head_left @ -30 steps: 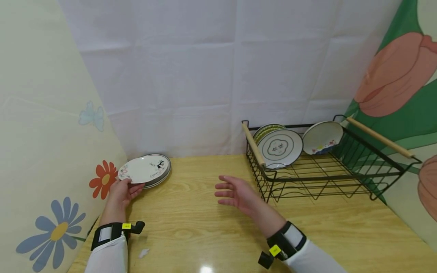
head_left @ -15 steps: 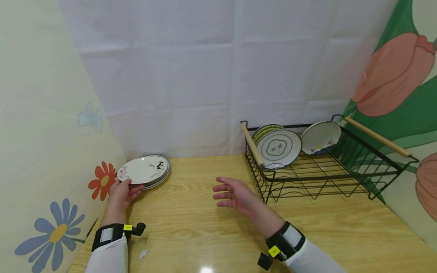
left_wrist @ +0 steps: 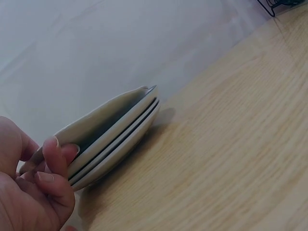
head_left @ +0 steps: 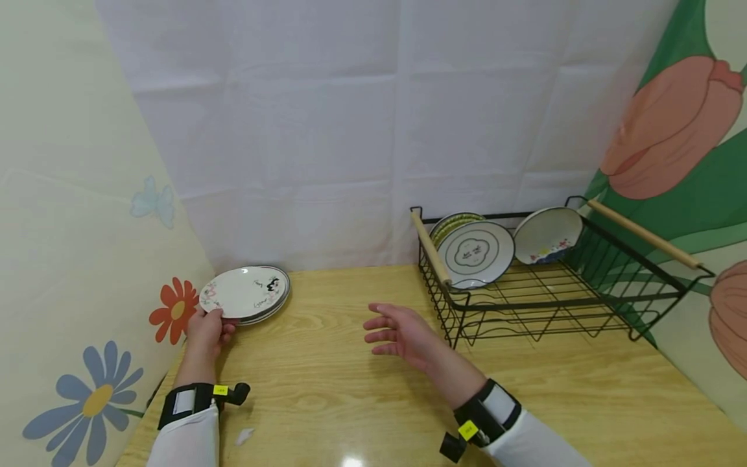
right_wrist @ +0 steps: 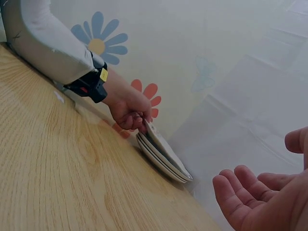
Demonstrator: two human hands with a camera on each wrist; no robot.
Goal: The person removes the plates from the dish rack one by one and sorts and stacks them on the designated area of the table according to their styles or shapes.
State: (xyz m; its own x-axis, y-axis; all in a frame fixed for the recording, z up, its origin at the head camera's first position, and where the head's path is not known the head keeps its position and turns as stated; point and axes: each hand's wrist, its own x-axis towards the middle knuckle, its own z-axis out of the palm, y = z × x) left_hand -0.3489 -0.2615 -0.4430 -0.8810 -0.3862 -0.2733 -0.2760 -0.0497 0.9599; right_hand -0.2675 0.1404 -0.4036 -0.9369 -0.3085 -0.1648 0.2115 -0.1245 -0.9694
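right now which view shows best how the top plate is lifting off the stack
The left wrist view: the top plate tilts up at its near edge, pinched by the left hand, with a gap above the two plates beneath. The right wrist view shows the same tilt from farther off. The head view shows only its face, the gap hidden.

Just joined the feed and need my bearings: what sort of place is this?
Probably a staged dishwashing booth, not a real kitchen: a wooden table enclosed by a white sheet backdrop and flower-print panels, with a wire dish rack and a stack of plates.
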